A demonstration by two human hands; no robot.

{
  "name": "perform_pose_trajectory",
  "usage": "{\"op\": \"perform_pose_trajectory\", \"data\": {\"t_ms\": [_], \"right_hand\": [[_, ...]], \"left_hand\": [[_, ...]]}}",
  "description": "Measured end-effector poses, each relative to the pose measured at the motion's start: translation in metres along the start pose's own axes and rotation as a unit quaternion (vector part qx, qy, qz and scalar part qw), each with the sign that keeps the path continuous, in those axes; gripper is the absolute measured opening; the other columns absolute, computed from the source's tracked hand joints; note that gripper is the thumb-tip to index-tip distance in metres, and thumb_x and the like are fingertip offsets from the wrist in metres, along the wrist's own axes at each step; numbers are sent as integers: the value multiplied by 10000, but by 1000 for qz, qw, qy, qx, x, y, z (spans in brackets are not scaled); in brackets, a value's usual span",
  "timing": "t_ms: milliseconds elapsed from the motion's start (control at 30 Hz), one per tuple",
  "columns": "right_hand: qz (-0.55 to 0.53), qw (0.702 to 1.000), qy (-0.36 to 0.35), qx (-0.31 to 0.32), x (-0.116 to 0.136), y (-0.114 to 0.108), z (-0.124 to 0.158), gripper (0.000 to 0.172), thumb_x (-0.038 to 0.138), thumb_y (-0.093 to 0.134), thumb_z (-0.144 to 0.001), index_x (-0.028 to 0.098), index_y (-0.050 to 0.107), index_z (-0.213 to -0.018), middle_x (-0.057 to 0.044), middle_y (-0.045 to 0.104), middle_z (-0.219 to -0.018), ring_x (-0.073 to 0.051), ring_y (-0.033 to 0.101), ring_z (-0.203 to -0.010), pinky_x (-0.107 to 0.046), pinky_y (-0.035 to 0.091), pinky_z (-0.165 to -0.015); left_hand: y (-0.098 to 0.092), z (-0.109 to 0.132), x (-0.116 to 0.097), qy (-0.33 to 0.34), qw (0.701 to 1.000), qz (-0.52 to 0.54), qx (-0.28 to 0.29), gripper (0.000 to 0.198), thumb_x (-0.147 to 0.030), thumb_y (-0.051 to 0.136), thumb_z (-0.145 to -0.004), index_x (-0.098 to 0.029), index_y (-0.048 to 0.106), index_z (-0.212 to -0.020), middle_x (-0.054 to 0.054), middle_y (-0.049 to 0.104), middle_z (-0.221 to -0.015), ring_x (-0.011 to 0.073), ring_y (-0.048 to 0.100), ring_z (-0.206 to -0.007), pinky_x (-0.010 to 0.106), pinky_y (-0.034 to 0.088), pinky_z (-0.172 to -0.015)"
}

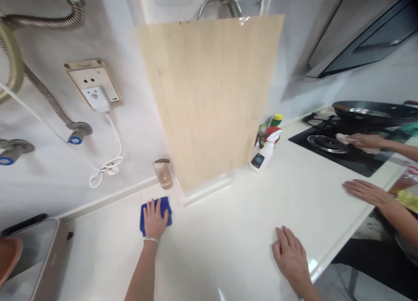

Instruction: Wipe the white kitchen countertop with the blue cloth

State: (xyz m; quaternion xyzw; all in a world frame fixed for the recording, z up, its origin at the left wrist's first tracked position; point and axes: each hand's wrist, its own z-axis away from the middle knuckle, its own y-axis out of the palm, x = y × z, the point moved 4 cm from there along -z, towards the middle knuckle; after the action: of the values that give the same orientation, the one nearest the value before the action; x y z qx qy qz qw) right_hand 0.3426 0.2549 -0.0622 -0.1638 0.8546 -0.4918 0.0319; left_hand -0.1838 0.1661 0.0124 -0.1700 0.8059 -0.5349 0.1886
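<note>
My left hand (155,220) lies flat with fingers spread on a folded blue cloth (143,222), which rests on the white countertop (209,244) near the wall. My right hand (291,259) rests on the counter close to its front edge, fingers a little bent and slightly apart, holding nothing. Just behind the cloth stands a small clear jar (163,175). A large wooden board (212,101) leans upright on a white stand (209,192) to the right of the jar.
A white spray bottle (264,155) stands right of the board. Another person's hand (369,141) holds a pale cloth on the black stove (346,155); their other hand (367,192) rests on the counter. A metal rack (45,257) is at the left.
</note>
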Motion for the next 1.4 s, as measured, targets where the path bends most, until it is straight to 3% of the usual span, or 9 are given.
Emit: {"op": "perform_pose_trajectory", "data": {"t_ms": [267, 500, 633, 800, 967, 1233, 1400], "right_hand": [[-10, 999, 11, 29, -3, -1, -1, 511, 325, 336, -907, 165, 418, -1385, -153, 451, -1441, -305, 399, -1351, -511, 358, -1091], [-26, 998, 39, 50, -8, 3, 0, 529, 355, 344, -885, 186, 465, -1372, -128, 456, -1438, -332, 408, -1341, -524, 364, -1086], [-23, 997, 46, 59, -4, 0, -2, 524, 349, 343, -891, 177, 464, -1371, -137, 452, -1441, -334, 405, -1339, -525, 366, -1082], [-26, 997, 36, 66, 2, -9, -6, 506, 334, 343, -902, 165, 459, -1365, -141, 452, -1443, -315, 386, -1353, -506, 342, -1107], [-20, 998, 24, 56, -2, -5, -4, 503, 334, 325, -901, 156, 460, -1352, -146, 457, -1434, -307, 385, -1359, -508, 337, -1110], [-11, 997, 39, 72, -2, -6, -3, 506, 347, 320, -900, 157, 475, -1343, -147, 445, -1442, -312, 382, -1351, -503, 340, -1097], [-9, 998, 31, 46, -1, -8, -4, 517, 345, 328, -890, 162, 462, -1354, -158, 447, -1433, -323, 406, -1315, -508, 343, -1074]], "left_hand": [[19, -60, 30, -32, 999, -7, 15, 628, -435, 396, -896, -113, 432, -1434, 198, 370, -1542, 361, 243, -1461, 570, 224, -1172], [24, -82, 40, -59, 998, 10, 27, 632, -437, 384, -894, -128, 419, -1445, 184, 369, -1543, 345, 219, -1470, 552, 184, -1191], [23, -82, 38, -59, 998, 26, 16, 636, -439, 389, -891, -119, 423, -1439, 187, 358, -1547, 342, 194, -1478, 558, 161, -1199], [16, -70, 31, -63, 997, 27, -33, 653, -423, 367, -902, -59, 393, -1444, 210, 226, -1601, 331, 115, -1500, 556, 131, -1207], [21, -56, 31, -76, 997, -21, 25, 629, -461, 344, -916, -133, 422, -1447, 203, 322, -1566, 377, 194, -1473, 627, 105, -1176], [28, -66, 34, -105, 992, -26, 63, 706, -571, 337, -896, -184, 352, -1486, 182, 263, -1596, 389, 175, -1476, 631, 115, -1166], [17, -39, 22, -92, 994, -28, 60, 674, -511, 367, -905, -179, 342, -1490, 182, 266, -1595, 382, 170, -1479, 619, 123, -1169]]}}
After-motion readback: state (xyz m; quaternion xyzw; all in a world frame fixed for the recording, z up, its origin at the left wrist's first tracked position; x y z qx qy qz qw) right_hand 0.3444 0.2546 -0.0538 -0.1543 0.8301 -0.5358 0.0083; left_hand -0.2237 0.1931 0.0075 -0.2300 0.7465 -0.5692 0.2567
